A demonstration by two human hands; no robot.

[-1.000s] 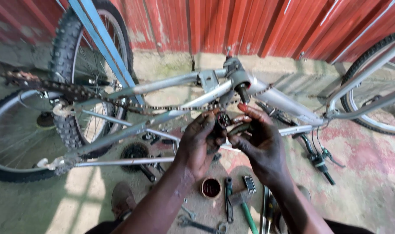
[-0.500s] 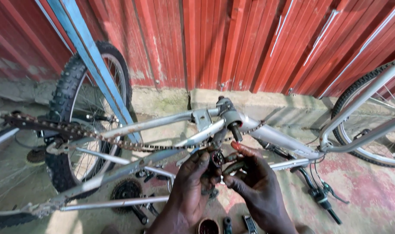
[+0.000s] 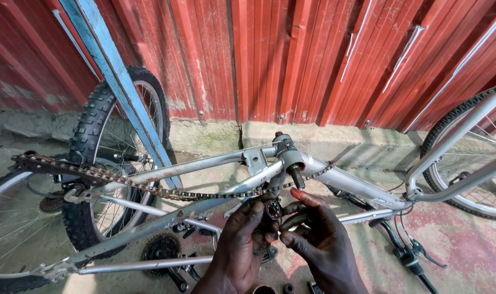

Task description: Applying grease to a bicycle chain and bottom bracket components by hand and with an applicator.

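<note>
Silver bicycle frame (image 3: 346, 182) lies upside down before a red corrugated metal wall (image 3: 291, 54), its rusty chain (image 3: 122, 182) draped loose across the tubes. Below the bottom bracket spindle (image 3: 297, 175), the person's left hand (image 3: 242, 245) and right hand (image 3: 318, 239) meet, fingers pinched together around a small round bearing cup (image 3: 273, 209) with a reddish ring.

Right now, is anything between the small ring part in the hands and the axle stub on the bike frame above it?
Partly: the chain hangs across just above the ring part held by the left hand and right hand, passing beside the axle stub.
</note>
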